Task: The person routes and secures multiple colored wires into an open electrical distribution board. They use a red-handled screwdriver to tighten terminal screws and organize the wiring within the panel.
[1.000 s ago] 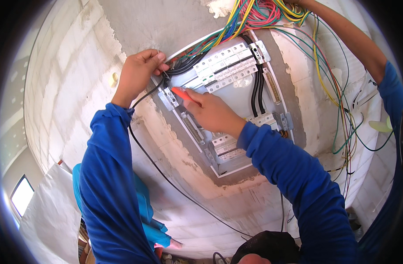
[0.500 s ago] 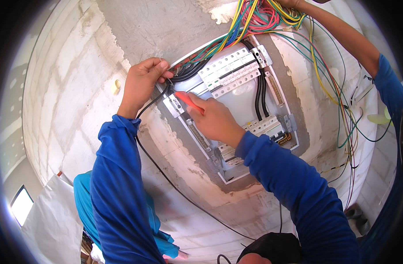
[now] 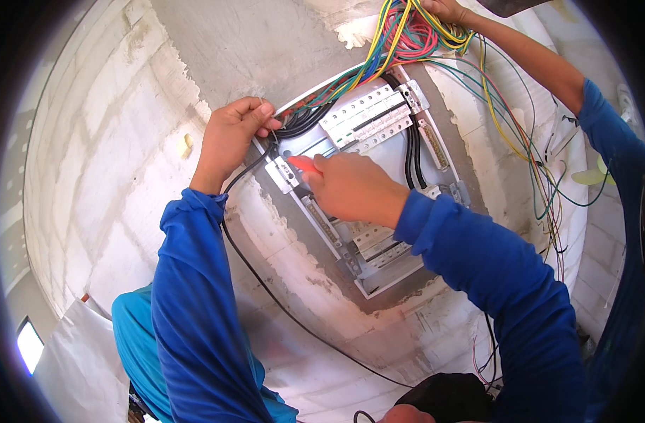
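Observation:
An electrical distribution box with a white frame is set in the wall. At its upper left corner my left hand is closed in a pinch on a thin strand, beside a bundle of black cables. My right hand wraps round a red-handled tool. Its tip points toward the same corner, just below the left fingers; the working end is too small to make out. A row of white circuit breakers sits in the upper part of the box. My right hand and forearm partly cover a lower row.
Another person's hand holds coiled coloured wires above the box. Loose wires hang at the right. One black cable runs down from the box's left corner. Teal cloth and a black object are below.
My right hand and the red-handled tool have shifted slightly right and down. My left hand keeps its pinch at the corner. The other person's hand and wires have moved slightly left.

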`<state>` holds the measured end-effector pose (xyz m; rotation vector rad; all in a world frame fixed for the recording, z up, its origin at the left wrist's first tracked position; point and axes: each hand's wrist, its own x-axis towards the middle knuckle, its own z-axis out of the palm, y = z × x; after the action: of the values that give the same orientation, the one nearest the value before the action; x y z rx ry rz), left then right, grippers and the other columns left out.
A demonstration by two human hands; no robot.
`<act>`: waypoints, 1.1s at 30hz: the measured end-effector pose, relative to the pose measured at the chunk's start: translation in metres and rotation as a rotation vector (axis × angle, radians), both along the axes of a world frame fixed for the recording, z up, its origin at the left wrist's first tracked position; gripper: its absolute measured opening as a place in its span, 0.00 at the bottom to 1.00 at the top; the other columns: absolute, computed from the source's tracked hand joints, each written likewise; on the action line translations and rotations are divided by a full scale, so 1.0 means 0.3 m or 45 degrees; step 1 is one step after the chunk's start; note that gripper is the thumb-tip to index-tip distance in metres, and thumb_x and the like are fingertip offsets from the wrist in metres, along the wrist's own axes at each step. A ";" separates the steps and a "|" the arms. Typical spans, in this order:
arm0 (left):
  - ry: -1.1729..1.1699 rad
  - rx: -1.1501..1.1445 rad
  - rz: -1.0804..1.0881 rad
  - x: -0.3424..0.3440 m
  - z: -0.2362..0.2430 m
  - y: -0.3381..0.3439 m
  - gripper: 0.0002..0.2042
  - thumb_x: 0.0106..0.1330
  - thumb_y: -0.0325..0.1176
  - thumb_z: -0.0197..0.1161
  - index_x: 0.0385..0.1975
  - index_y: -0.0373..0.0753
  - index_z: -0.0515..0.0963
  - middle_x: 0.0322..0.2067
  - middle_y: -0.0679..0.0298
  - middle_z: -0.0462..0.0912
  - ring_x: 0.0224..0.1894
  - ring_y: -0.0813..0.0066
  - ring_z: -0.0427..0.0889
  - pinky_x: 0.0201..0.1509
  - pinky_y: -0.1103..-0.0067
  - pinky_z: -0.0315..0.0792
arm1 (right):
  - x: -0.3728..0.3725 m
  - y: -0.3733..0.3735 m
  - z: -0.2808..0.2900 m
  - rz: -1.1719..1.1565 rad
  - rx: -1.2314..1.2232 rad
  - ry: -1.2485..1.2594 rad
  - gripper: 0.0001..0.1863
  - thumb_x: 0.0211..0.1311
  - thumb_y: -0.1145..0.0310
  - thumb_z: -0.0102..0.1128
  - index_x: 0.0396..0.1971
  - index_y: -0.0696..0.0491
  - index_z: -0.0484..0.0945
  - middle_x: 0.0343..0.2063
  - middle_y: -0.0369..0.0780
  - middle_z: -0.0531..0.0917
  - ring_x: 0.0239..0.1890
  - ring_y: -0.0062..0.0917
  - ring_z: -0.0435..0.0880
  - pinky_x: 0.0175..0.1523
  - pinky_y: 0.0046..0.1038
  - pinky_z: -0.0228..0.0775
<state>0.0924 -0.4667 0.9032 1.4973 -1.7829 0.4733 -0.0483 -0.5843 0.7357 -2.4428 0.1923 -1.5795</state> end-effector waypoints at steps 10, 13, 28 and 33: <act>0.000 0.026 -0.043 0.012 0.005 -0.004 0.13 0.80 0.38 0.65 0.45 0.34 0.88 0.35 0.63 0.92 0.36 0.83 0.82 0.44 0.82 0.77 | -0.106 -0.105 0.122 -0.369 -0.806 -0.116 0.18 0.66 0.59 0.69 0.51 0.52 0.87 0.42 0.47 0.85 0.45 0.41 0.90 0.46 0.42 0.81; 0.012 0.032 -0.056 0.010 0.005 -0.002 0.13 0.80 0.38 0.65 0.45 0.34 0.88 0.35 0.63 0.92 0.36 0.83 0.82 0.45 0.82 0.77 | -0.110 -0.144 0.160 -0.363 -0.822 -0.022 0.17 0.67 0.57 0.69 0.50 0.49 0.87 0.42 0.48 0.85 0.45 0.42 0.90 0.46 0.44 0.80; 0.034 0.012 -0.168 0.020 -0.032 0.008 0.14 0.81 0.39 0.64 0.44 0.31 0.86 0.32 0.65 0.88 0.37 0.81 0.84 0.47 0.81 0.77 | -0.040 -0.145 0.125 -0.524 -0.977 -0.055 0.27 0.66 0.60 0.66 0.64 0.52 0.82 0.39 0.47 0.83 0.35 0.40 0.89 0.36 0.40 0.81; -0.021 -0.006 -0.158 0.022 -0.038 0.011 0.15 0.81 0.39 0.65 0.42 0.31 0.86 0.30 0.66 0.86 0.35 0.81 0.83 0.45 0.81 0.76 | -0.034 -0.127 0.116 -0.536 -0.941 -0.011 0.29 0.64 0.65 0.64 0.65 0.56 0.81 0.38 0.47 0.83 0.31 0.39 0.89 0.33 0.40 0.81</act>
<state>0.0991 -0.4636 0.8917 1.3733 -1.8736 0.4278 -0.0585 -0.6225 0.7705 -3.0944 0.1431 -2.1349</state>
